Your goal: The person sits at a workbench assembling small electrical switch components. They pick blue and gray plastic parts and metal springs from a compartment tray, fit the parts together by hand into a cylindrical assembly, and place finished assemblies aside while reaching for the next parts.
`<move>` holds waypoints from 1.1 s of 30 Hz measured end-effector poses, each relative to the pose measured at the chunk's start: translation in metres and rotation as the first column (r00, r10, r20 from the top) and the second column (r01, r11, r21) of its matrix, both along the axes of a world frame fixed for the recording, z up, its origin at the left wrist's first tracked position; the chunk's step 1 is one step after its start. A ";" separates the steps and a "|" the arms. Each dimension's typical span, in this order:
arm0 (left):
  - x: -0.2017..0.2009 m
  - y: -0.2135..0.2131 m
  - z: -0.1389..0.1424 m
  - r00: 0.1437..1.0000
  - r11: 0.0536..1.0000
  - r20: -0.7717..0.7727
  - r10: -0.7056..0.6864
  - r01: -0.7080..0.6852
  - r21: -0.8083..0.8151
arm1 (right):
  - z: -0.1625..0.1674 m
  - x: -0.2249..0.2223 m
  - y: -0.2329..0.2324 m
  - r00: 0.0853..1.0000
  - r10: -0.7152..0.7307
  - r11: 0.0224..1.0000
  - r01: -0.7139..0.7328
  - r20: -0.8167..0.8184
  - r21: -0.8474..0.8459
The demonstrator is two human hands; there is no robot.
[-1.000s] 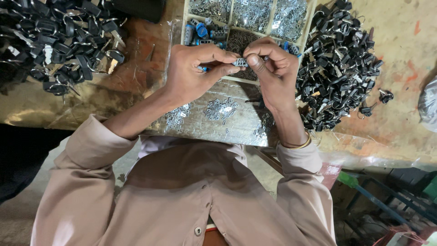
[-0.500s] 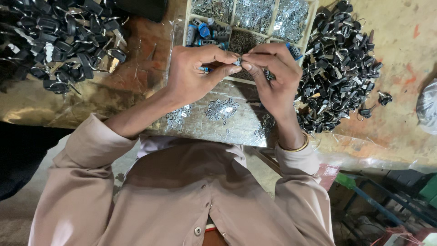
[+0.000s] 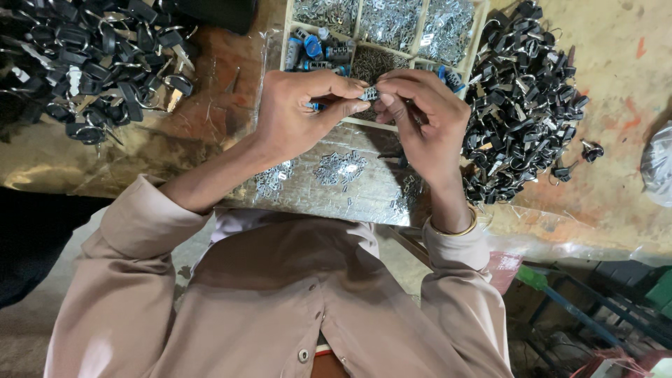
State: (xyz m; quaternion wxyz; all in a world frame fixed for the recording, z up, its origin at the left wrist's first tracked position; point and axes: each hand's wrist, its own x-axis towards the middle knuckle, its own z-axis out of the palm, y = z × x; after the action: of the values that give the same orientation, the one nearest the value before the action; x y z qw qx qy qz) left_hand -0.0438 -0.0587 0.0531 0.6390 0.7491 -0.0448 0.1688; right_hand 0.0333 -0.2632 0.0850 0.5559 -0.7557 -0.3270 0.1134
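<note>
Left hand (image 3: pixel 297 112) and right hand (image 3: pixel 423 115) meet at upper centre of frame, fingertips of both pinching small metal part (image 3: pixel 369 93) above compartment tray (image 3: pixel 483 21). Black key piles at upper left (image 3: pixel 84 63) and right (image 3: pixel 525 112) on tabletop (image 3: pixel 616 175).

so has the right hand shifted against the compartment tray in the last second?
No. Right hand pinches the small metal part at the tray's near edge, as before.

Am pinching small metal part (image 3: pixel 369 93) between my left hand (image 3: pixel 297 115) and right hand (image 3: pixel 423 119) above compartment tray (image 3: pixel 357 124).
</note>
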 end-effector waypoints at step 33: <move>-0.010 0.015 0.000 0.989 0.998 0.144 -0.042 0.048 -0.036 | -0.003 -0.068 -0.069 0.899 0.042 0.758 0.256 0.437 -0.600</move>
State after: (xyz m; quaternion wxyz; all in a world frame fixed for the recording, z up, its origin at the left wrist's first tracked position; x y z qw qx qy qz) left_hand -0.0541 -0.0434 0.0530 0.6525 0.7210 -0.1043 0.2086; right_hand -0.0344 -0.3320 0.0816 0.1833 -0.9238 -0.3356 0.0188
